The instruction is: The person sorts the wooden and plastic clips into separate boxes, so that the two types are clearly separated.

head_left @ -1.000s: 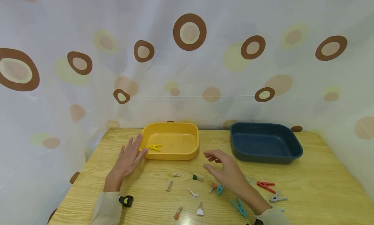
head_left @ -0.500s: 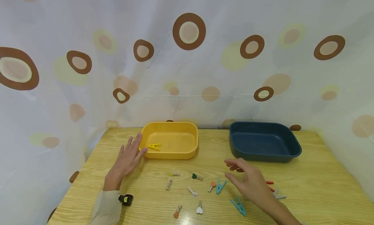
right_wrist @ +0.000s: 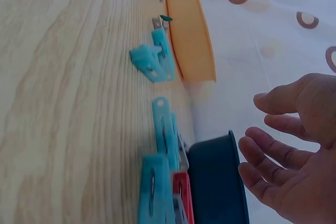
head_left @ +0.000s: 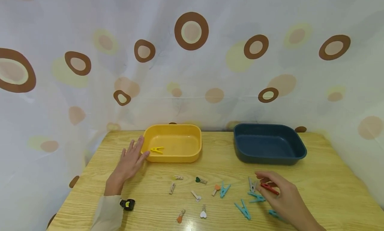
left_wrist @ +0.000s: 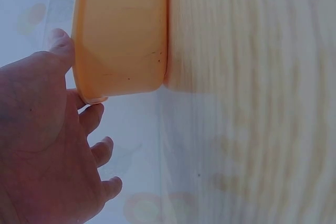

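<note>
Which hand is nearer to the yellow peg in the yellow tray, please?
The left. The left hand touches the left end of the yellow tray, beside the yellow peg; the right hand is far to its right, at the red peg.

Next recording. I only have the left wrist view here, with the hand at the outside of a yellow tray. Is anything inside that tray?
Observer: Yes, the head view shows one yellow clip lying in the yellow tray.
Operator: Where's the right hand?
Observer: The right hand is at a red clip, with its fingers not closed on it.
Operator: Is there another tray?
Observer: Yes, in the head view a dark blue tray stands to the right of the yellow tray.
</note>
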The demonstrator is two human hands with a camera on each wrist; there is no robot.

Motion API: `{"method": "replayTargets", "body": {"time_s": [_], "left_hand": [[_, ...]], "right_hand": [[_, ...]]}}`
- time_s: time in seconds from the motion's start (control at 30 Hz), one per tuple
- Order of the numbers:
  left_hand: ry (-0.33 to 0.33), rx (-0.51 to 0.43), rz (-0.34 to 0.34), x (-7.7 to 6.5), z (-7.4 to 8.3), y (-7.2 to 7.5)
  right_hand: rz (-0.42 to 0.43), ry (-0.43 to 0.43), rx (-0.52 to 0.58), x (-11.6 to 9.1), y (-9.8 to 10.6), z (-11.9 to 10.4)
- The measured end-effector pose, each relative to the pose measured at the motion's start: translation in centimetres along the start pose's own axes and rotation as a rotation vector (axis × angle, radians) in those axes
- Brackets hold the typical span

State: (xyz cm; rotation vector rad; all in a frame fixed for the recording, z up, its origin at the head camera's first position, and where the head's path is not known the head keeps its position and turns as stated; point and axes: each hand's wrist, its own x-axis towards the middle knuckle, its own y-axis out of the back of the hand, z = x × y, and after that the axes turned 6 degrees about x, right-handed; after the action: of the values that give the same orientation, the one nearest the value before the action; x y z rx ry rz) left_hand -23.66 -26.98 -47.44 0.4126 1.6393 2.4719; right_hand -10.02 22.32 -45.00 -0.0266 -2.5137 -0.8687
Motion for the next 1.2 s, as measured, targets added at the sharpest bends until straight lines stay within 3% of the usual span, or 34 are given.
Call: {"method": "replayTargets", "body": {"time_s": [0.13,0.37,0.6,0.97,1.2], "left_hand": [[0.014,0.002,-0.005,0.0,-0.2,-0.1],[0.017,-0.005,0.003,-0.3,-0.3,0.0],[0.005,-0.012,0.008,-0.4,-0.2,0.2],[0.004,-0.005,-0.012,-0.1,-0.1,0.4],[-0.001,-0.011,-0.015,0.0,0.0,0.1]], "right_hand": [[0.034,-0.002,-0.061,-0.8,0.9,0.7],[0.019,-0.098,-0.139,-2.0,2.4,1.9],[-0.032,-0.171,-0.151,-3.4,3.6,3.0],[-0.082,-0.274,-0.159,-6.4,3.6,4.4],[-0.171,-0.363,-0.183,-7.0,3.8,4.7]]}}
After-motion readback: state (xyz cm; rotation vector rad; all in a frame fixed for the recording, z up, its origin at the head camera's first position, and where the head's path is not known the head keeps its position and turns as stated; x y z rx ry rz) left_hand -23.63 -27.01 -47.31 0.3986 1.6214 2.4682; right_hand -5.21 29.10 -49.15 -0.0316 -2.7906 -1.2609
